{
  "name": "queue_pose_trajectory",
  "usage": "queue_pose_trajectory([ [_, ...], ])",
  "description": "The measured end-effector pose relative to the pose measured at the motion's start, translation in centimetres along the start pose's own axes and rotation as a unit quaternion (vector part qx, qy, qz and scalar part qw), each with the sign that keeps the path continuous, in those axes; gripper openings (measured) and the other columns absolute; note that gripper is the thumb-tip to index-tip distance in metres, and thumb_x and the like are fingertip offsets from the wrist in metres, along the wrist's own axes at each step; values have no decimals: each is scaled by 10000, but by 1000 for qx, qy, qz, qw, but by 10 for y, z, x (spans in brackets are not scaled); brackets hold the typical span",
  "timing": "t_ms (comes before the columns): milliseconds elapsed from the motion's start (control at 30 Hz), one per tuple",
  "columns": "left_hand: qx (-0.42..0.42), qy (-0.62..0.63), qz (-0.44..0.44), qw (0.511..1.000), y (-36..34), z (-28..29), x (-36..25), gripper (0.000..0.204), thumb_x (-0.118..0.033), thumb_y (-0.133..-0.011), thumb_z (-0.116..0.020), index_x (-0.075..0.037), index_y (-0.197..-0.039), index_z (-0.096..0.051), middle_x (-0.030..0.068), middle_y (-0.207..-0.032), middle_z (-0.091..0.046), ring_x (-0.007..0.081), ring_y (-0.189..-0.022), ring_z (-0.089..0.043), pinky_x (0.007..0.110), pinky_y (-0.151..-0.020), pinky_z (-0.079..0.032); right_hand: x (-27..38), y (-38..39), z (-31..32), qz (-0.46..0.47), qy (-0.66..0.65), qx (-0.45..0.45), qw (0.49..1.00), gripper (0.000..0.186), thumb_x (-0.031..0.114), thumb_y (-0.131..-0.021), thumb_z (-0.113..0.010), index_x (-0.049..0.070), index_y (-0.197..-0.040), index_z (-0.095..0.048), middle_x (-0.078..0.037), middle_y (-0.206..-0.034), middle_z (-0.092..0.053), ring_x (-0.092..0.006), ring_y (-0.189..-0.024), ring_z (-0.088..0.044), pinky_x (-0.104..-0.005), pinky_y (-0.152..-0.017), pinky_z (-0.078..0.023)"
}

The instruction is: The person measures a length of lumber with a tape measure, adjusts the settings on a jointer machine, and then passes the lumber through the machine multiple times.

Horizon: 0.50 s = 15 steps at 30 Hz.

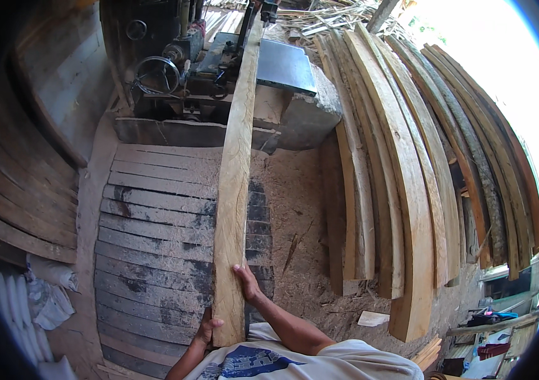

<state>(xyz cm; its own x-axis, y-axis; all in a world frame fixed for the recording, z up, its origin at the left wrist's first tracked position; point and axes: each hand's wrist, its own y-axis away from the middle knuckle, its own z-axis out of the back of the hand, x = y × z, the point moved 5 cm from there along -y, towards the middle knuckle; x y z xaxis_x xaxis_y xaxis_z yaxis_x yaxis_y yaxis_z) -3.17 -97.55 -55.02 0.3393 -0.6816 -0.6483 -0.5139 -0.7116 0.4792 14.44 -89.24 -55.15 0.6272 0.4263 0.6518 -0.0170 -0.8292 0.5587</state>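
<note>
A long, pale wooden beam [234, 171] runs straight away from my body. Its far end lies on the metal table [285, 66] of what looks like a band saw, under a dark upright guide [248, 28]. My left hand [206, 327] grips the beam's left edge close to its near end, thumb on top and fingers hidden along the side. Farther up, my right hand [247, 283] is closed on the right edge, with the thumb over the top face. The near end is close against my shirt.
Several long timbers [402, 171] are stacked on the right. A spoked handwheel [157, 75] sits on the machine's left. Sawdust covers the slatted wooden floor [149, 221]. Wide boards [25, 183] lean on the left near white sacks [51, 301]. Wood offcuts [336, 19] lie behind the machine.
</note>
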Motion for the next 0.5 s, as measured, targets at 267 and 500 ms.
queue_pose_trajectory([
  [267,1,11,17,1000,-116,-24,-71,899,-344,-566,-719,19,-1352,-475,149,-1232,-587,280,-1108,-579,385,-962,-466,80,-117,7,7,44,1,999,956,452,-895,-609,73,-1570,-48,-167,-1489,-379,-231,-1266,-466,-328,-1067,-352],
  [500,16,-8,3,1000,-215,-51,-144,882,-343,-577,-715,26,-1342,-478,147,-1212,-593,273,-1100,-584,389,-957,-473,149,-215,6,16,52,-2,999,995,481,-881,-618,45,-1564,-40,-182,-1503,-359,-244,-1272,-464,-325,-1072,-345],
])
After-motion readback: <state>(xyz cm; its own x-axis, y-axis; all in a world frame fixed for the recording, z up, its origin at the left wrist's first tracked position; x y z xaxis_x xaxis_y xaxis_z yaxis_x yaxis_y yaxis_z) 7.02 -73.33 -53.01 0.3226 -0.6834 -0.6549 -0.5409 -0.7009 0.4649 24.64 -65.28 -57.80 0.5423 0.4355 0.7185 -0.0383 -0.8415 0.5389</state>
